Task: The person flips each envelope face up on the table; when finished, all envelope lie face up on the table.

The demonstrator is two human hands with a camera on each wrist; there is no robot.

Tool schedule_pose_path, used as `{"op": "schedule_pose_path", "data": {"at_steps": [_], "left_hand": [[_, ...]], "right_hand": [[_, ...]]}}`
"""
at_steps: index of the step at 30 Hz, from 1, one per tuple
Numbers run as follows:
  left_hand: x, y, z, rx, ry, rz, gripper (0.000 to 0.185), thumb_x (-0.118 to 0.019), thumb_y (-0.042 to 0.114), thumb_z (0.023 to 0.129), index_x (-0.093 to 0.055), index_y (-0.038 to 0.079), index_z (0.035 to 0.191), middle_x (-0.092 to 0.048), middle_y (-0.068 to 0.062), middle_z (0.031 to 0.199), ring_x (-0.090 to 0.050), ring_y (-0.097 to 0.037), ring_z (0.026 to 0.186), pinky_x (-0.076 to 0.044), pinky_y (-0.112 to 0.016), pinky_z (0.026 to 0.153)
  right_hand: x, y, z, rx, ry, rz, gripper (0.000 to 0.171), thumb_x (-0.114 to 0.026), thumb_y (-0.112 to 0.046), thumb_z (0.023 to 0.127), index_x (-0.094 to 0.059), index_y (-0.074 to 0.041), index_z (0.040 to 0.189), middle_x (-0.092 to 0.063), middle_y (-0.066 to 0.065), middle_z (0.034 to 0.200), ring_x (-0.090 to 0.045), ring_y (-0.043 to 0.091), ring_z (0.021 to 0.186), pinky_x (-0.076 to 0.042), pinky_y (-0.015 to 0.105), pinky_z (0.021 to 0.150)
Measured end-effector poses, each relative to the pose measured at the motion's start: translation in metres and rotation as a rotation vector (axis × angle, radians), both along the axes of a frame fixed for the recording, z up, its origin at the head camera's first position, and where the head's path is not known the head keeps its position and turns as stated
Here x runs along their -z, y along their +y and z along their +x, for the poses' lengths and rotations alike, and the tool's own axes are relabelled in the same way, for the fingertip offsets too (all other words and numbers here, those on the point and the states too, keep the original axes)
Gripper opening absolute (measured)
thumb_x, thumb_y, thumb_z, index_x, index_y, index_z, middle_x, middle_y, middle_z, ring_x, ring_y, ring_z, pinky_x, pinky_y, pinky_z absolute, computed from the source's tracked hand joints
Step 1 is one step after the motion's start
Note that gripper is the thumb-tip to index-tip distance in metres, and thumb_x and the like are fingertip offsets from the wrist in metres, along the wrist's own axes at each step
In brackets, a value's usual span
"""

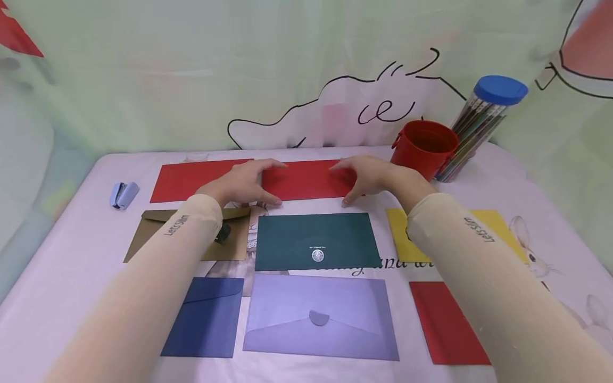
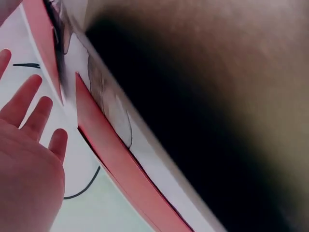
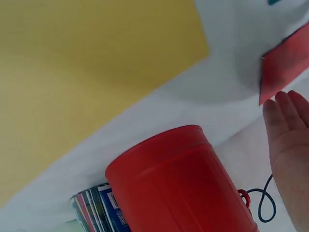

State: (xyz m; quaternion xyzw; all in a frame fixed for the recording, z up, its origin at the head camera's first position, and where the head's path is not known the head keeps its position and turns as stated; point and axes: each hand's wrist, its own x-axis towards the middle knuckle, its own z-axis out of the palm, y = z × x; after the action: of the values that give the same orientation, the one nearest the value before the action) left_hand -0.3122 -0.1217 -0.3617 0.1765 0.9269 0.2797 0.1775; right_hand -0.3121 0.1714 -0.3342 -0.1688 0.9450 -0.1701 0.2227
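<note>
My left hand (image 1: 239, 182) hovers at the left end of a red envelope (image 1: 306, 181) in the middle of the back row, thumb spread from the fingers. At that envelope's right end is my right hand (image 1: 372, 174), its thumb pointing toward the near edge. Neither hand grips anything. Straight fingers show on the left hand (image 2: 29, 159) in the left wrist view, and likewise on the right hand (image 3: 292, 150) in the right wrist view. Another red envelope (image 1: 184, 181) lies left of my left hand. Nearer than both hands lies a dark green envelope (image 1: 311, 234).
Brown (image 1: 237, 247) and yellow (image 1: 495, 226) envelopes flank the green one. In front lie blue (image 1: 210, 324), lilac (image 1: 321, 298) and red (image 1: 447, 324) envelopes. A small stapler (image 1: 123, 196) sits far left; a red bucket (image 1: 416, 151) and a blue-lidded pencil tube (image 1: 501, 89) stand back right.
</note>
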Motion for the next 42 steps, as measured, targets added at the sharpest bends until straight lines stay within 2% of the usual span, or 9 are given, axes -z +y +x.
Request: {"op": "schedule_pose_path", "data": {"at_steps": [8,11,14,17,22,26,31,36,42], "left_hand": [[0.002,-0.002,0.003,-0.009,-0.012,-0.101,0.088,-0.087,0.031,0.079,-0.04,0.038,0.153,-0.041,-0.004,0.149,-0.038,-0.028,0.13,-0.052,-0.043,0.093],[0.0,-0.003,0.004,0.037,0.04,-0.151,0.09,-0.086,0.033,0.079,-0.038,0.035,0.156,-0.039,-0.005,0.152,-0.037,-0.029,0.133,-0.037,-0.045,0.107],[-0.004,-0.003,0.005,0.098,0.088,-0.188,0.093,-0.085,0.034,0.08,-0.034,0.031,0.158,-0.039,-0.006,0.154,-0.038,-0.027,0.135,-0.019,-0.052,0.111],[-0.008,-0.003,0.005,0.131,0.109,-0.219,0.094,-0.084,0.036,0.08,-0.032,0.031,0.158,-0.04,-0.006,0.154,-0.04,-0.027,0.135,-0.016,-0.053,0.113],[-0.014,-0.004,0.006,0.131,0.089,-0.245,0.089,-0.081,0.035,0.083,-0.032,0.035,0.157,-0.042,-0.007,0.152,-0.038,-0.028,0.135,-0.022,-0.056,0.112],[-0.016,-0.002,0.007,0.166,0.069,-0.248,0.083,-0.076,0.035,0.088,-0.031,0.036,0.157,-0.045,-0.007,0.149,-0.039,-0.027,0.133,-0.024,-0.055,0.112],[-0.017,-0.002,0.008,0.188,0.106,-0.214,0.075,-0.07,0.034,0.092,-0.031,0.037,0.156,-0.053,-0.006,0.143,-0.055,-0.024,0.119,-0.037,-0.052,0.106],[-0.015,-0.003,0.009,0.178,0.129,-0.173,0.07,-0.066,0.035,0.095,-0.03,0.041,0.155,-0.058,-0.003,0.14,-0.057,-0.025,0.117,-0.036,-0.056,0.106],[-0.014,-0.005,0.009,0.153,0.229,-0.009,0.057,-0.057,0.04,0.101,-0.033,0.042,0.152,-0.066,-0.005,0.128,-0.059,-0.028,0.115,-0.045,-0.051,0.097]], "right_hand": [[0.007,0.0,0.004,0.01,-0.012,0.022,0.09,-0.092,-0.018,0.071,-0.049,-0.021,0.15,-0.044,0.012,0.147,-0.038,0.036,0.134,-0.055,0.046,0.089],[0.008,0.002,0.006,-0.006,-0.002,-0.007,0.091,-0.091,-0.018,0.072,-0.047,-0.022,0.151,-0.043,0.01,0.149,-0.036,0.035,0.135,-0.055,0.046,0.09],[0.009,0.006,0.008,-0.001,0.007,-0.028,0.091,-0.091,-0.019,0.073,-0.046,-0.024,0.152,-0.043,0.008,0.15,-0.036,0.033,0.137,-0.054,0.046,0.092],[0.009,0.008,0.01,-0.006,0.02,-0.038,0.09,-0.09,-0.021,0.075,-0.045,-0.025,0.152,-0.043,0.007,0.15,-0.036,0.031,0.137,-0.053,0.045,0.093],[0.008,0.01,0.013,-0.08,0.066,-0.029,0.082,-0.089,-0.024,0.077,-0.047,-0.026,0.149,-0.047,0.007,0.146,-0.04,0.03,0.134,-0.052,0.045,0.096],[0.007,0.013,0.016,-0.149,0.068,-0.026,0.074,-0.085,-0.023,0.082,-0.048,-0.025,0.147,-0.05,0.007,0.144,-0.042,0.03,0.133,-0.052,0.045,0.096],[0.007,0.019,0.021,-0.177,0.087,-0.038,0.073,-0.077,-0.024,0.09,-0.038,-0.025,0.152,-0.051,0.011,0.146,-0.044,0.032,0.135,-0.05,0.047,0.098],[0.007,0.025,0.028,-0.176,0.135,-0.033,0.075,-0.067,-0.028,0.098,-0.023,-0.028,0.159,-0.057,0.01,0.138,-0.054,0.029,0.126,-0.048,0.046,0.1],[0.004,0.03,0.032,-0.079,0.227,-0.007,0.073,-0.056,-0.032,0.103,-0.012,-0.037,0.161,-0.056,0.006,0.138,-0.057,0.027,0.12,-0.049,0.049,0.097]]}}
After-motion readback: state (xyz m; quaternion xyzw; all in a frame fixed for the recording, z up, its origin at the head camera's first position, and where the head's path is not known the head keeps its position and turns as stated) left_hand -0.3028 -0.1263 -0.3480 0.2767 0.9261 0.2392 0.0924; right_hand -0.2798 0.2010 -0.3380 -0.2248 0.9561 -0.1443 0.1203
